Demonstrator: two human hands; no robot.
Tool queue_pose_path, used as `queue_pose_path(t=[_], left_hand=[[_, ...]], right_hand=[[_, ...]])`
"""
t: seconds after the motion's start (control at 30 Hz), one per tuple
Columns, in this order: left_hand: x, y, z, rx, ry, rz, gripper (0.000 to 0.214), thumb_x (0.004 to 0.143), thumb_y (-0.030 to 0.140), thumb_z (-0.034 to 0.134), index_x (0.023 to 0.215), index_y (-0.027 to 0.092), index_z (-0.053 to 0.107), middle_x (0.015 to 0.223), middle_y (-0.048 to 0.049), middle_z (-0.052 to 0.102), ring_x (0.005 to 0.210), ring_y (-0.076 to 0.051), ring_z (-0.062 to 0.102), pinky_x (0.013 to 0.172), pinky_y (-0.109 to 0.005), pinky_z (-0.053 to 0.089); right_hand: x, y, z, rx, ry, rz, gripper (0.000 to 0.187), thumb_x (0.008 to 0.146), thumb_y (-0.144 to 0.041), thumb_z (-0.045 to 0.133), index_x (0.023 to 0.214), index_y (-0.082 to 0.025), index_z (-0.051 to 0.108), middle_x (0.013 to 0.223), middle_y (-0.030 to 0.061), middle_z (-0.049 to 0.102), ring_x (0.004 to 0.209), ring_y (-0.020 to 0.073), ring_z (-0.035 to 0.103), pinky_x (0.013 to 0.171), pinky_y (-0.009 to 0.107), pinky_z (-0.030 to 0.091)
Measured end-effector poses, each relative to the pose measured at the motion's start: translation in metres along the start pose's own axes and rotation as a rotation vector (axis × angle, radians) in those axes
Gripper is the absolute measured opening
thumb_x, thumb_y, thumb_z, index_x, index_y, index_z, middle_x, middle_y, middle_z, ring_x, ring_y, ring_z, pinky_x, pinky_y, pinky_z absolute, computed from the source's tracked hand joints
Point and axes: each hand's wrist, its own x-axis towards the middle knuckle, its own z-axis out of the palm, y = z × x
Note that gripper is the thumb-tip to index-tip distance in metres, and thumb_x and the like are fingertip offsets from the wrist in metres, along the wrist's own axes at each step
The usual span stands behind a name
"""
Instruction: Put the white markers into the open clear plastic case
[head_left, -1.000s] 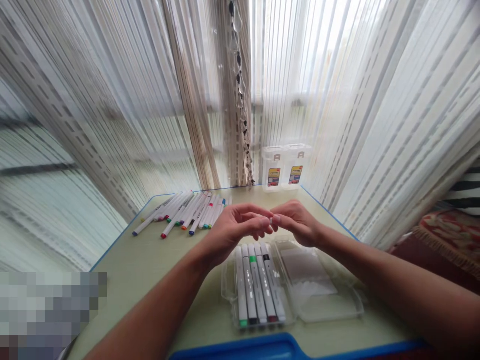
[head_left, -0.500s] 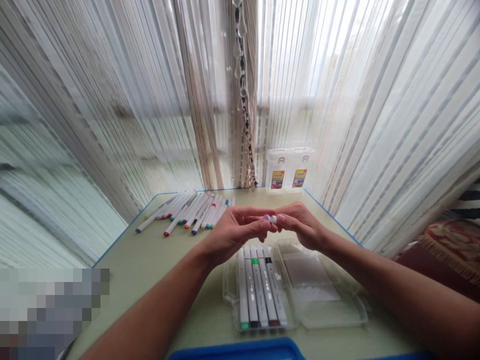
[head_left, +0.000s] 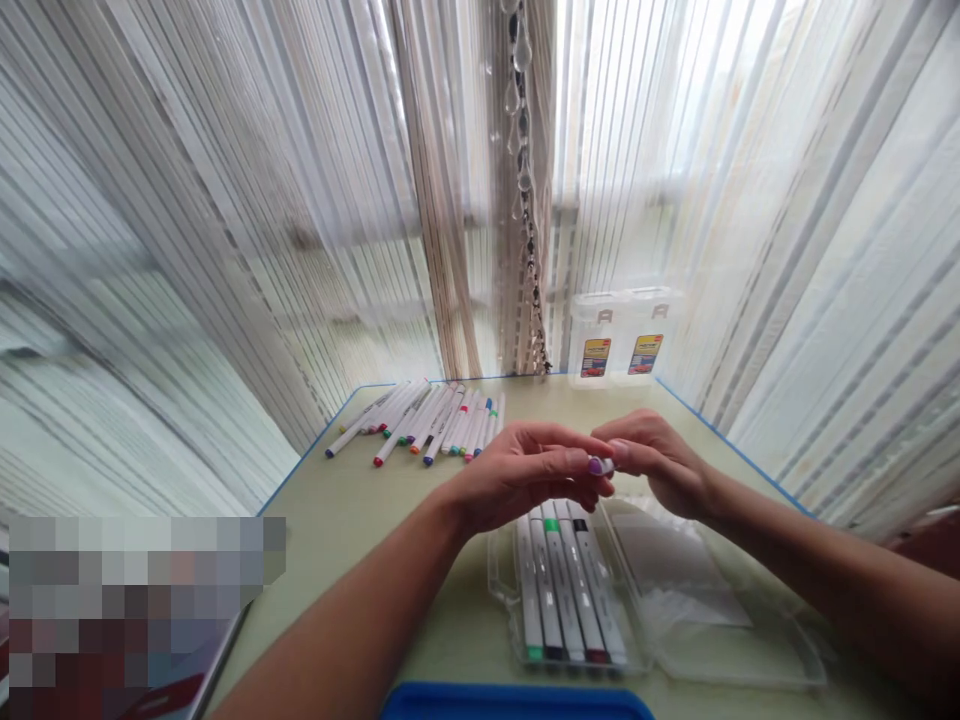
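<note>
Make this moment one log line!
left hand, right hand: holding white purple-ended cylinder | nearby: open clear-plastic case, white markers inside

Daylight is let through the curtains [head_left: 315, 150], washed out at upper right, while the near part of the table [head_left: 450, 625] is left dimmer. Faint glare is caught on the clear case [head_left: 739, 655]. Outer areas are stretched and softened; the lower left is pixelated.

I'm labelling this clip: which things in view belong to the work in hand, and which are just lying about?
Seemingly in use:
purple-ended marker, held by left hand and right hand
open clear case
its markers
loose markers

Probably just around:
two upright labelled cases
curtain
hanging bead string
</note>
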Motion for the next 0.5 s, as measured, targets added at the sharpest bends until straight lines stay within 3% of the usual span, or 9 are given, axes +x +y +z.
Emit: queue_pose_path(t=[0.27,0.5], left_hand=[[0.0034,0.003,0.0005,0.047,0.105,0.011,0.01,0.081,0.022,0.073,0.079,0.013,0.074,0.075,-0.0036,0.068,0.066,-0.012,0.066,0.062,-0.024,0.049],[0.0014,0.0005,-0.002,0.134,0.111,0.062,0.014,0.074,0.015,0.079,0.088,0.016,0.075,0.072,-0.0032,0.07,0.066,-0.011,0.065,0.067,-0.025,0.047]], right_hand=[[0.0032,-0.0006,-0.0001,-0.084,0.01,-0.031,0.051,0.094,-0.05,0.046,0.057,-0.016,0.05,0.053,-0.0019,0.042,0.048,0.0095,0.032,0.048,0.026,0.022],[0.0037,0.0012,-0.0011,-0.091,0.019,-0.041,0.051,0.094,-0.05,0.046,0.056,-0.016,0.047,0.052,-0.0041,0.034,0.048,0.0087,0.03,0.048,0.025,0.022]])
